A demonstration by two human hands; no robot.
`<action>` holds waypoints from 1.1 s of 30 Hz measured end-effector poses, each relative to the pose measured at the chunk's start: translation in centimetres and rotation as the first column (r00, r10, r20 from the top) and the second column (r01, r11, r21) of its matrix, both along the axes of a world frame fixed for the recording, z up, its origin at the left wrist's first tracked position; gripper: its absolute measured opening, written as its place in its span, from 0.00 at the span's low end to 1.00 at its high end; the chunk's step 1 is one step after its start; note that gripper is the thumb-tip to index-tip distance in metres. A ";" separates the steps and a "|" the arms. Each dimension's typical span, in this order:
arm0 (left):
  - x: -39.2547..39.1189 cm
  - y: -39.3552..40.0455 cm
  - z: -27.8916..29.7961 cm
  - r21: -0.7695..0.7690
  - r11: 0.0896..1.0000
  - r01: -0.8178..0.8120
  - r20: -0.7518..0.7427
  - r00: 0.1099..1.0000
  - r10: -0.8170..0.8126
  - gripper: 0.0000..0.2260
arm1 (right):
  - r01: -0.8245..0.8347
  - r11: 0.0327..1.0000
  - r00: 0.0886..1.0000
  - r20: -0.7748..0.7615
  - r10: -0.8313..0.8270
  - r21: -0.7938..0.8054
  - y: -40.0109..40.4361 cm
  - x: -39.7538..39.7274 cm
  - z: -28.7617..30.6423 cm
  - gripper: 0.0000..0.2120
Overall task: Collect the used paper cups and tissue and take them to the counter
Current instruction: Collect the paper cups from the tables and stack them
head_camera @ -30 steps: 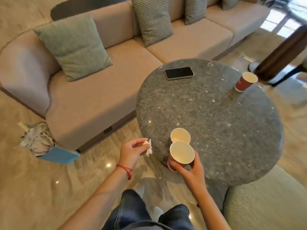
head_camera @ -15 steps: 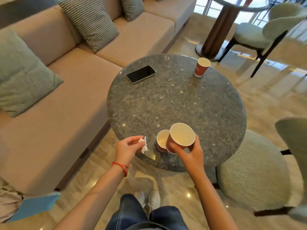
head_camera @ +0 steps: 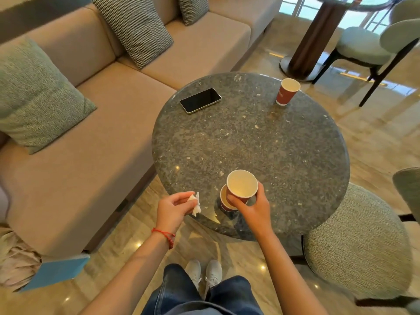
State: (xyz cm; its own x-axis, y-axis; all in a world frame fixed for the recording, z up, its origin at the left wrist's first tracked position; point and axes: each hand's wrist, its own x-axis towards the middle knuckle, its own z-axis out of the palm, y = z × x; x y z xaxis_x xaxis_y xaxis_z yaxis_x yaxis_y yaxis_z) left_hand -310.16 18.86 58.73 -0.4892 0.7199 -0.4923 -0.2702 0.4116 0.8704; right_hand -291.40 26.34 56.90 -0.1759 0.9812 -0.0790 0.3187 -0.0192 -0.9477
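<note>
a: how is the red paper cup with the cream inside (head_camera: 242,186) held?

b: it is gripped round its upper wall by the right hand (head_camera: 254,208), above a second red paper cup (head_camera: 225,202) standing on the round grey stone table (head_camera: 250,142). the crumpled white tissue (head_camera: 196,203) is pinched in the left hand (head_camera: 173,209).

a: and how will they handle?

b: the cups are judged light and easily crushed, best taken just under the rim. whether they touch cannot quite be told.

a: what differs from half a second ago?

b: the held cup has been moved over the standing one. a third red paper cup (head_camera: 286,92) remains at the far edge, near a black phone (head_camera: 200,100).
</note>
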 end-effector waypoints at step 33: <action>2.1 1.6 -0.9 -0.015 0.988 0.152 0.073 0.986 -0.151 0.10 | 0.173 0.966 0.982 -0.042 -0.184 -0.193 -3.7 2.1 -2.6 0.31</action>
